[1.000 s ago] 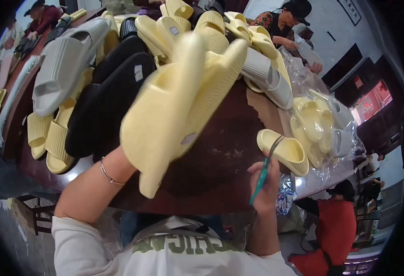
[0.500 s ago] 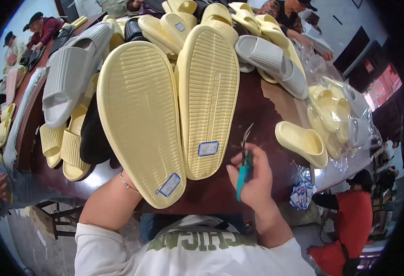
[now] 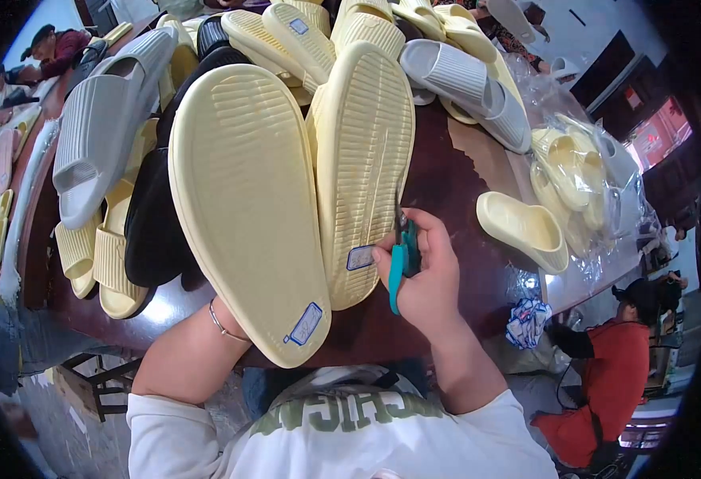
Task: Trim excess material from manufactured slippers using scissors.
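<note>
Two pale yellow slippers, a left slipper (image 3: 247, 199) and a right slipper (image 3: 364, 160), stand side by side with ribbed soles facing me. Behind the left one goes my left hand (image 3: 231, 316), a bracelet at its wrist; its fingers are hidden, but it appears to hold the pair up. Near each heel is a blue-edged label: one label (image 3: 306, 322) on the left sole, another label (image 3: 360, 257) on the right. My right hand (image 3: 429, 275) is closed round teal-handled scissors (image 3: 398, 271), blades pointing up along the right slipper's edge. Its thumb tip meets that slipper's label.
Grey slippers (image 3: 87, 136) and more yellow slippers (image 3: 115, 267) crowd the left of the dark red table (image 3: 438, 172). Further right lie a single yellow slipper (image 3: 522, 231), bagged slippers (image 3: 578, 176) and a crumpled blue-and-white wad (image 3: 528, 323). A person in red (image 3: 614, 375) is beyond the right edge.
My right hand has moved left with the scissors, from beside the right slipper to its edge and label. The two slippers have shifted only slightly.
</note>
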A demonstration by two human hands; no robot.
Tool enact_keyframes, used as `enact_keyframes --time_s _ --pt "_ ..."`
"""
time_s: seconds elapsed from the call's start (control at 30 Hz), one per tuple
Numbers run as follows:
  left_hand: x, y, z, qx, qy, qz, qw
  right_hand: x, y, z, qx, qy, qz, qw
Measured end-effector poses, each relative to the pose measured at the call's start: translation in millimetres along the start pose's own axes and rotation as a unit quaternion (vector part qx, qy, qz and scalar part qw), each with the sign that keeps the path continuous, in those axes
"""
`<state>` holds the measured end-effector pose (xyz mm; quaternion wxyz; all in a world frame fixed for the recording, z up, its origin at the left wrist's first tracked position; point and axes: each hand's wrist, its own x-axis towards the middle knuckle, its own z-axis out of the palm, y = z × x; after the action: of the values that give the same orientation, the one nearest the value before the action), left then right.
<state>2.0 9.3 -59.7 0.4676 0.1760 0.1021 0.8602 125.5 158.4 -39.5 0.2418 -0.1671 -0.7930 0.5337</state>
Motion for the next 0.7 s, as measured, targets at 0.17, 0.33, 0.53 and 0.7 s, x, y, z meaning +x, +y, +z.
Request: enact_keyframes --time_s 0.17,0.33,0.53,0.7 --pt "-5 6 -3 -0.008 -0.017 -0.022 1.0 -4 0 0 0.023 -0.007 -0.016 1.0" --pt "-5 14 -8 -0.015 -0.033 -0.045 0.998 -28 -11 9 0.088 -0.091 -0.027 0.992" --pt "-3 18 -8 -0.018 -0.036 -0.061 0.997 -34 -39 10 0.287 -0.263 0.071 0.918" --pt "-3 16 -9 -0.025 -0.053 -0.089 0.994 -22 -30 32 0.133 -0.188 -0.027 0.973"
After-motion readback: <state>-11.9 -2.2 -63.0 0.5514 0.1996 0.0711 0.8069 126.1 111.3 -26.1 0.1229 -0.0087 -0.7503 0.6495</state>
